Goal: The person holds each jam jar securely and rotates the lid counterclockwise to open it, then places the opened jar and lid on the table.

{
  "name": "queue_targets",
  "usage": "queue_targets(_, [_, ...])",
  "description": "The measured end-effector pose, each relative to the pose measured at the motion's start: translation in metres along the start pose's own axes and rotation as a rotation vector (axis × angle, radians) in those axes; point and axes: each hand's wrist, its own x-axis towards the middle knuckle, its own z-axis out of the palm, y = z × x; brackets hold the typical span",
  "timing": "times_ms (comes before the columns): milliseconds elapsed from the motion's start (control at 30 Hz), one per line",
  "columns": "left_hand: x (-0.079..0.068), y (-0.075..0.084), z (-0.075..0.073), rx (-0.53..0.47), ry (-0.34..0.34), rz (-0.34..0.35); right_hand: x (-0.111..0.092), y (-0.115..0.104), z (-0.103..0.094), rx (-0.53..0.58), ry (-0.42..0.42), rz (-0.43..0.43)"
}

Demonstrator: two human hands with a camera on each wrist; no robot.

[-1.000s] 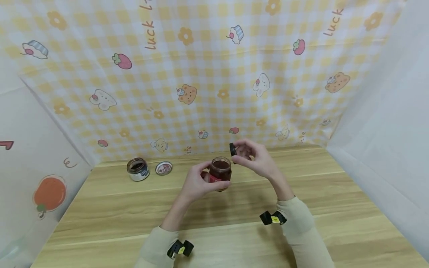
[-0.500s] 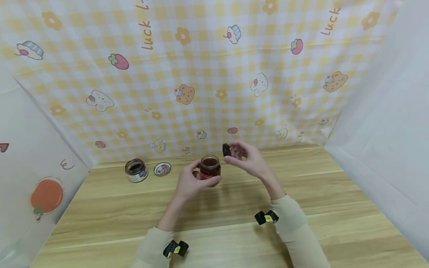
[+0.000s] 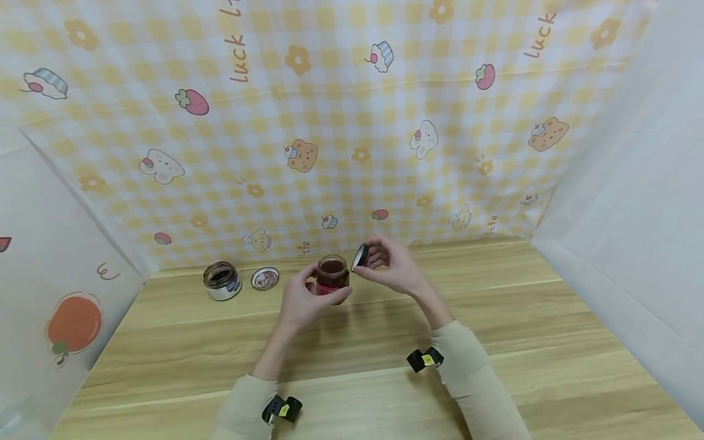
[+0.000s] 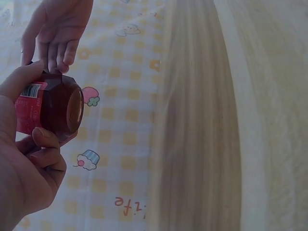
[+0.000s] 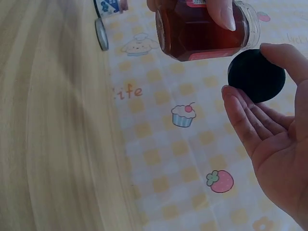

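My left hand (image 3: 302, 299) grips a faceted glass jar (image 3: 333, 278) with a red label and dark red-brown contents, its mouth uncovered and facing up. In the left wrist view the thumb and curled fingers wrap the jar (image 4: 62, 106), and its round base shows. Just right of the jar's mouth, my right hand (image 3: 393, 266) pinches a black lid (image 3: 360, 256) between thumb and fingers. The lid is tilted, its pale inner side turned toward the jar. In the right wrist view the lid's black top (image 5: 256, 76) shows close beside the glass rim.
On the wooden table (image 3: 385, 366), back left, stands a second uncovered jar (image 3: 222, 282) with a white-and-blue label and dark residue. A round patterned lid (image 3: 265, 278) lies beside it. A yellow checked cloth (image 3: 352, 122) hangs behind the table's back edge; a white wall stands right.
The left hand and its jar have shifted left in the head view. The right hand has followed with the black lid, turning it so its inner side shows and bringing it nearer the jar's mouth.
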Motion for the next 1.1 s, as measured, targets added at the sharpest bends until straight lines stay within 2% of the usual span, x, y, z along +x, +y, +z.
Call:
queue_targets(167, [0.002, -0.004, -0.005, 0.006, 0.029, -0.061, 0.002, 0.006, 0.006, 0.002, -0.02, 0.03])
queue_targets(200, [0.003, -0.006, -0.007, 0.012, 0.039, -0.071, 0.004, 0.013, 0.007, 0.004, -0.023, 0.031])
queue_targets(467, [0.007, -0.015, -0.015, 0.032, 0.098, -0.101, 0.012, 0.025, 0.018, 0.032, -0.041, 0.113])
queue_targets(767, [0.011, -0.027, -0.022, 0.09, 0.127, -0.159, 0.016, 0.035, 0.031, 0.046, -0.06, 0.145])
queue_targets(1100, [0.016, -0.035, -0.03, 0.15, 0.133, -0.185, 0.019, 0.05, 0.038, -0.045, -0.05, 0.23])
